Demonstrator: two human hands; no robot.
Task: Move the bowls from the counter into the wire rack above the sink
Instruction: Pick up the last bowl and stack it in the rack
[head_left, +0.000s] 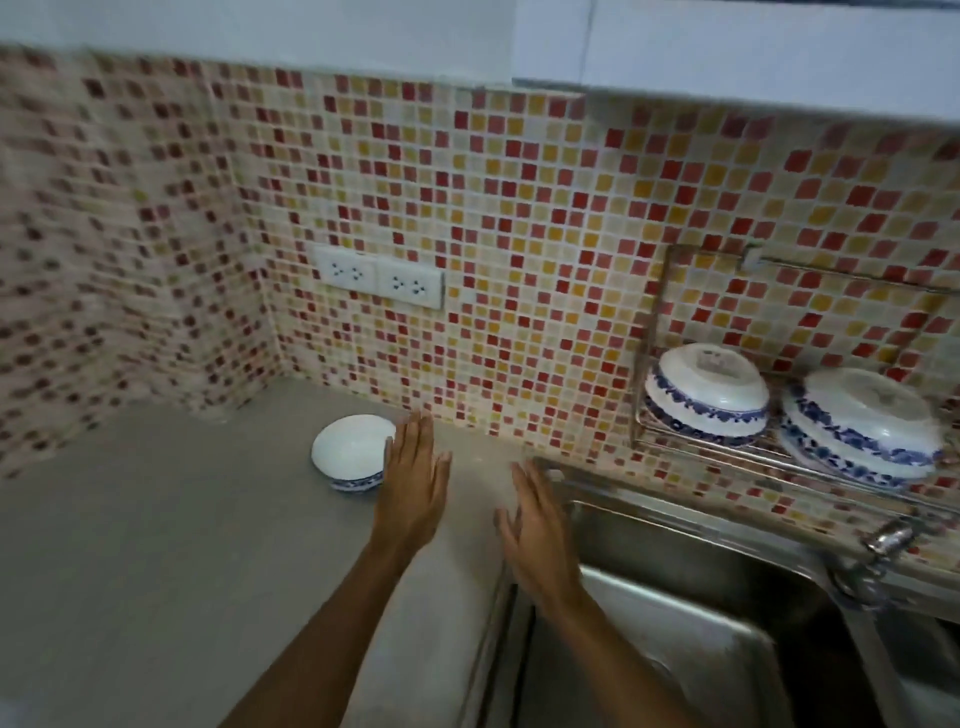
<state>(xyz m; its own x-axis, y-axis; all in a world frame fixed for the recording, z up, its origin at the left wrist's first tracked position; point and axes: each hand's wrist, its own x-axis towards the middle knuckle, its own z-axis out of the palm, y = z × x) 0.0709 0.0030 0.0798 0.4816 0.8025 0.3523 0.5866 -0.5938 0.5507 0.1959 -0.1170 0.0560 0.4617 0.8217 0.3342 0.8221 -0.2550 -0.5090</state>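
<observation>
One white bowl with a blue patterned band (350, 451) stands upright on the grey counter (156, 545) near the tiled back wall. My left hand (413, 483) is flat, fingers apart, just right of that bowl and almost touching its rim. My right hand (537, 530) hovers open over the counter's right end beside the sink, holding nothing. On the wall at the right, the wire rack (654, 431) holds two blue-and-white bowls upside down, a smaller one (706, 395) and a larger one (862, 426).
A steel sink (701, 597) lies at the lower right, with a tap (883, 540) on its far side. A double wall socket (379, 278) sits on the mosaic tiles above the counter. A white cabinet hangs overhead.
</observation>
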